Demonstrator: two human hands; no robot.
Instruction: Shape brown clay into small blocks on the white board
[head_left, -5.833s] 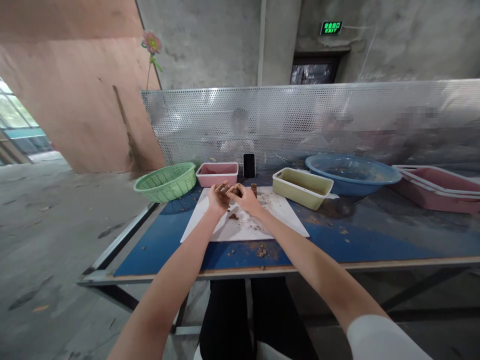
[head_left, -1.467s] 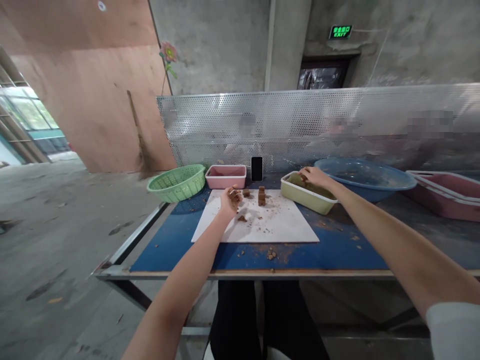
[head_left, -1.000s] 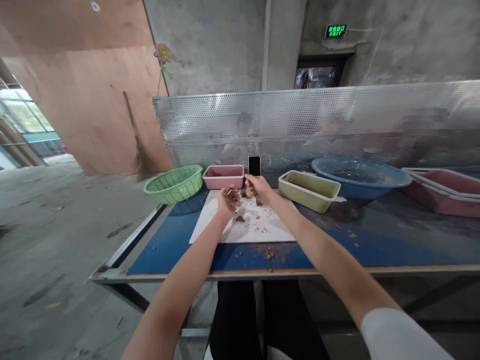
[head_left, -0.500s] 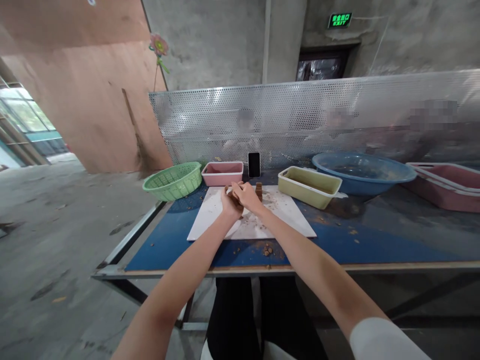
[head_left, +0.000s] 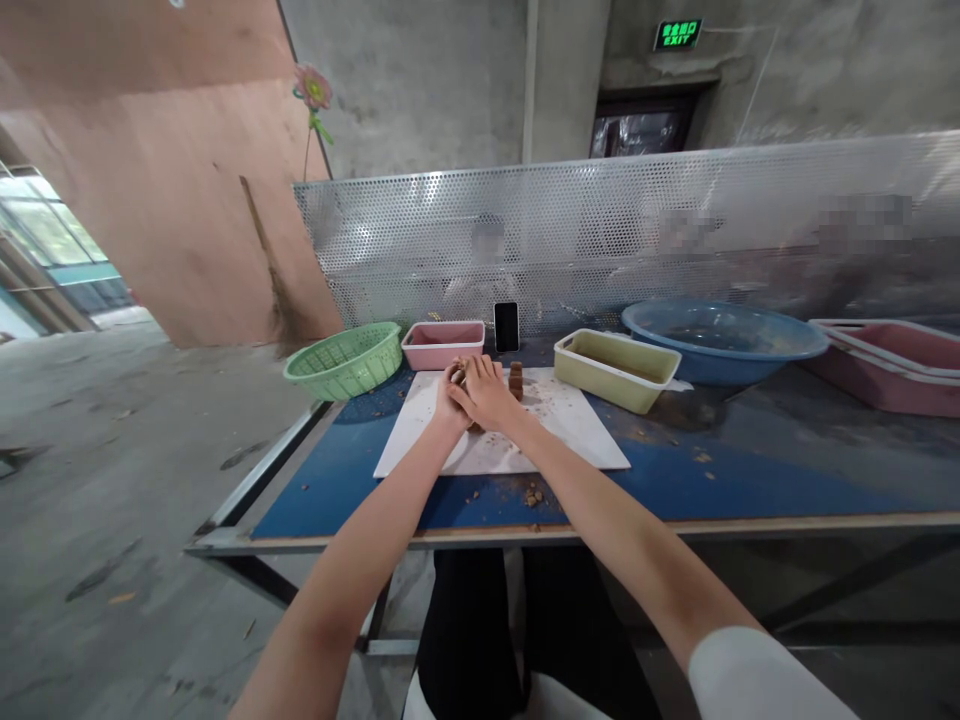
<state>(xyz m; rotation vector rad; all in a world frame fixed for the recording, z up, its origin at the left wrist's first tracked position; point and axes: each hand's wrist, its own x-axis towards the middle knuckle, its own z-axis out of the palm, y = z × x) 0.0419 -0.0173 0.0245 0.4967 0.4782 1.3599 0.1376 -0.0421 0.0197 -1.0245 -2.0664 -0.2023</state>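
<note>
Over the white board my two hands are together around a lump of brown clay, most of it hidden by my fingers. My left hand cups the lump from the left side, its fingers curled. Laid across the top and right of the clay, my right hand is closed over it with the fingers side by side. Just to the right of my right hand stands a small brown clay piece that looks stacked or ridged. Brown crumbs lie scattered on the board.
Behind the board are a green basket, a pink bin, an upright phone and a yellow-green bin. A blue basin and pink bins stand farther right. Clay crumbs lie near the table's front edge.
My right hand has shifted from a pinching grip at the top of the clay to a flatter hold over it. My left hand has turned slightly around the lump.
</note>
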